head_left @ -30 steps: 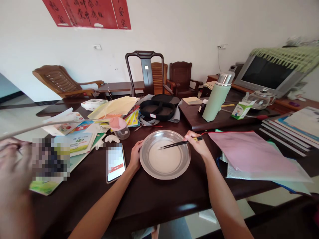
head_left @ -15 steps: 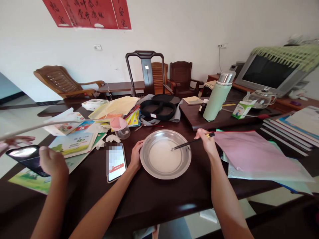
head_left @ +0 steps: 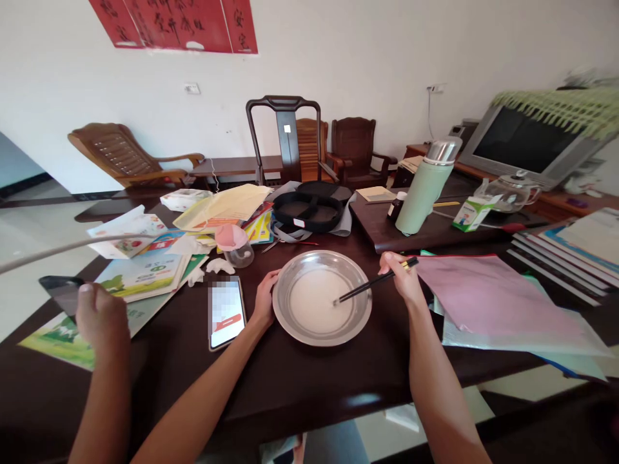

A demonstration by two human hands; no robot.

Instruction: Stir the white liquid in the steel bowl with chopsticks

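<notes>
A round metal basin (head_left: 296, 332) stands on the dark table with a milky white liquid (head_left: 314, 303) inside. My left hand (head_left: 265, 299) is closed on the basin's left rim. In my right hand (head_left: 399, 274) I grip black chopsticks (head_left: 370, 283) near their thick, gold-banded ends. Their tips dip into the liquid right of its middle. Left of my left forearm lies a lit phone (head_left: 226, 314), its screen partly blurred out. Behind the phone stands a pink-lidded clear cup (head_left: 234, 245).
At the left, another person's hand (head_left: 101, 316) holds a dark phone (head_left: 62, 293) over books (head_left: 145, 274). A black case (head_left: 309, 209) lies behind the basin. Right are a green thermos (head_left: 425, 193), a pink folder (head_left: 493, 293) and stacked books (head_left: 561, 264).
The chopsticks have shifted slightly within the liquid, their tips a little lower. At the left, the other person's phone has tilted and their second hand has left the view.
</notes>
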